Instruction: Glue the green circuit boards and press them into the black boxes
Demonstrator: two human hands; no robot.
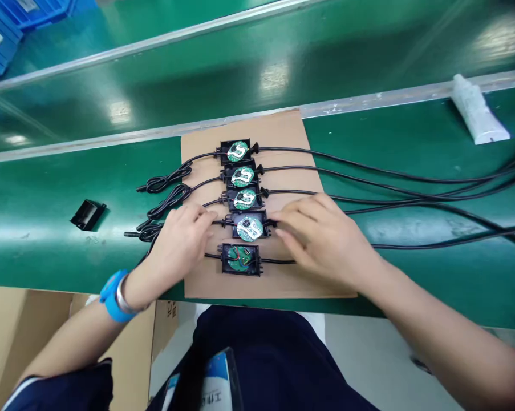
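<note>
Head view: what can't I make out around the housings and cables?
In the head view:
Lower coiled cables: partly behind the left hand.
Bottom housing: its right cable is partly behind the right hand.
Long cables: far ends cut off by the right edge.
Circuit boards: any markings too small to read.

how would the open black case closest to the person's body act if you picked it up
The case is probably light, being small and open-topped. The cables leaving both ends would likely tug at it and might twist it. Its green board lies uncovered, so it may be fragile under a careless grip.
</note>
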